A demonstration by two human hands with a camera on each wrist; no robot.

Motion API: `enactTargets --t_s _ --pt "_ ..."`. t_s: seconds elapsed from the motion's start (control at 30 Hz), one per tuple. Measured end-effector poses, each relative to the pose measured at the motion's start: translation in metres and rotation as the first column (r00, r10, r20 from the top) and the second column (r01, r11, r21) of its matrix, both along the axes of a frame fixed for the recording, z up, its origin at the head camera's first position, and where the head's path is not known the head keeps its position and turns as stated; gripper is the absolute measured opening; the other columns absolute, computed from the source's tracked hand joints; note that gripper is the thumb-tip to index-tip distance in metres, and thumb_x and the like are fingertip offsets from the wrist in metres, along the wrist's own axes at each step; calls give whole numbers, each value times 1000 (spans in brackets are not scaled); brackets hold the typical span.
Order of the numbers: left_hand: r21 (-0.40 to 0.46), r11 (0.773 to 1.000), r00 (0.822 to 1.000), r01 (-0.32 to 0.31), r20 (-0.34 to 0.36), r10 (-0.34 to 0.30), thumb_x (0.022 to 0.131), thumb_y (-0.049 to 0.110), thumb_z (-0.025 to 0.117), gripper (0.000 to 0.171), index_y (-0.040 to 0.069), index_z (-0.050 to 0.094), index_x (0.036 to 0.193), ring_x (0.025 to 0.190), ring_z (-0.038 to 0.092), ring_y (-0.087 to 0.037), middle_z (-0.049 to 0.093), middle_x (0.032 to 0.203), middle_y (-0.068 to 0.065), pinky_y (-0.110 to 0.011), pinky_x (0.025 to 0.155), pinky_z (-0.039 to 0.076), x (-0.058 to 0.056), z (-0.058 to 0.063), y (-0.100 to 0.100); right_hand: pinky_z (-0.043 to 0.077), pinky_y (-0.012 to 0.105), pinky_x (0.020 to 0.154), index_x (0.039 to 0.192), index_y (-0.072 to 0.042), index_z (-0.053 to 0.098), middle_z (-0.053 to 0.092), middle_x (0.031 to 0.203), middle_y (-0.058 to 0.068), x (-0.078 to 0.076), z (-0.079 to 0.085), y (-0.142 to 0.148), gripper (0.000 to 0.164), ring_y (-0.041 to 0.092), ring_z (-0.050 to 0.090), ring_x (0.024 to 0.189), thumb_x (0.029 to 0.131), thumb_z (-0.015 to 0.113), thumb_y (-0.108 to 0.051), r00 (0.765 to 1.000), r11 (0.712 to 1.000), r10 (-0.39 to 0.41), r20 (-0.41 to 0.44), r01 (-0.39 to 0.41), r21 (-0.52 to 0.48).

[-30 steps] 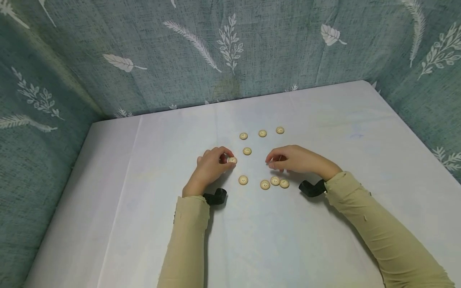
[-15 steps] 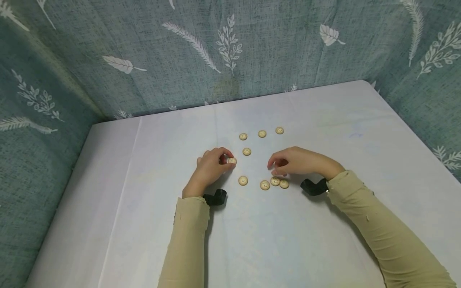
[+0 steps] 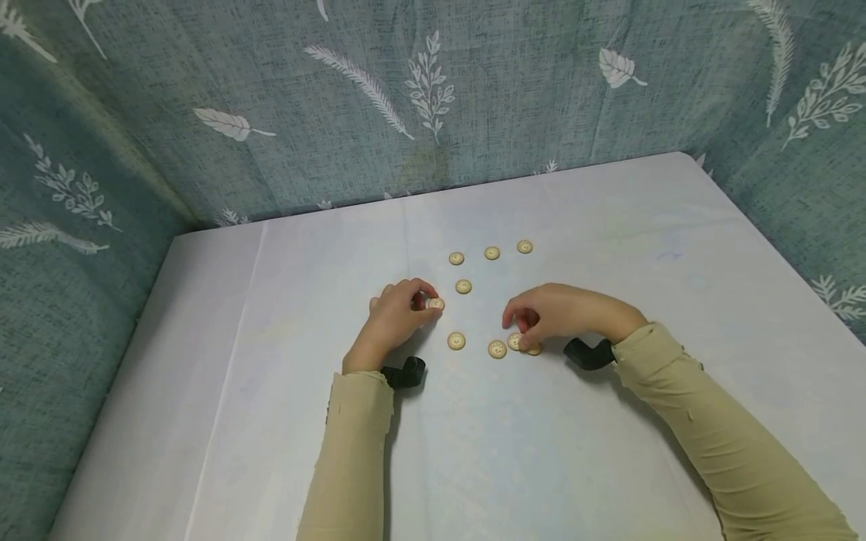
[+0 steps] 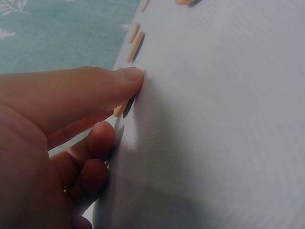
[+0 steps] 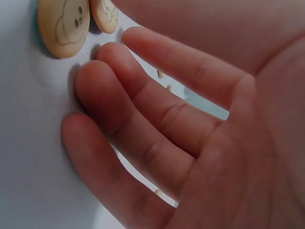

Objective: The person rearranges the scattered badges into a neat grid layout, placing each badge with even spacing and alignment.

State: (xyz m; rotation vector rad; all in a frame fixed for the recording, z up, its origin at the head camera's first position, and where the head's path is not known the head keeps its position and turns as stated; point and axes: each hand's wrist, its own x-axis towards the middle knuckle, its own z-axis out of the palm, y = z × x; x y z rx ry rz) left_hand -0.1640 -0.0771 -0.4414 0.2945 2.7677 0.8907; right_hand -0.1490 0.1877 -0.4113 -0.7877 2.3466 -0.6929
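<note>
My left hand [image 3: 398, 315] pinches a round wooden button [image 3: 436, 303] by its edge between thumb and forefinger, low against the table. In the left wrist view the thumb [image 4: 95, 90] covers part of that button [image 4: 118, 109]. My right hand [image 3: 568, 313] hangs with loosely bent fingers over two buttons side by side, the left one [image 3: 515, 342] and the right one [image 3: 534, 350], which the thumb partly hides. Its fingers [image 5: 102, 90] are near the cloth in the right wrist view, with a button [image 5: 66, 28] bearing a line drawing and two holes beside them.
Three buttons form a back row, among them a middle one [image 3: 492, 253]. Single buttons lie between the hands [image 3: 463, 286], in front of the left hand [image 3: 456, 341] and beside the pair [image 3: 497, 349]. Patterned green curtains [image 3: 433, 98] border the white tabletop [image 3: 325, 255].
My right hand has moved toward me, and its thumb has come down over the button pair. The left hand keeps its pinch on its button in the same spot.
</note>
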Motion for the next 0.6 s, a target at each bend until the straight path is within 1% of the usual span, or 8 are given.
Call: enactTargets --t_s 0.27,0.6 --pt "1 1000 1000 0 -3 0 80 34 66 23 22 57 98 79 40 -19 50 80 1 -39 73 22 0 -1 -1 40 29 69 94 -18 61 54 74 -7 4 5 -3 22 9 49 70 75 71 -18 999 1000 15 -28 -15 15" --pt "1 1000 1000 10 -22 -10 80 33 65 22 23 57 98 78 40 -19 50 79 1 -39 72 22 0 -1 0 40 29 66 90 -21 61 53 72 -7 6 3 -4 18 9 49 68 76 70 -16 998 1000 20 -59 -19 22"
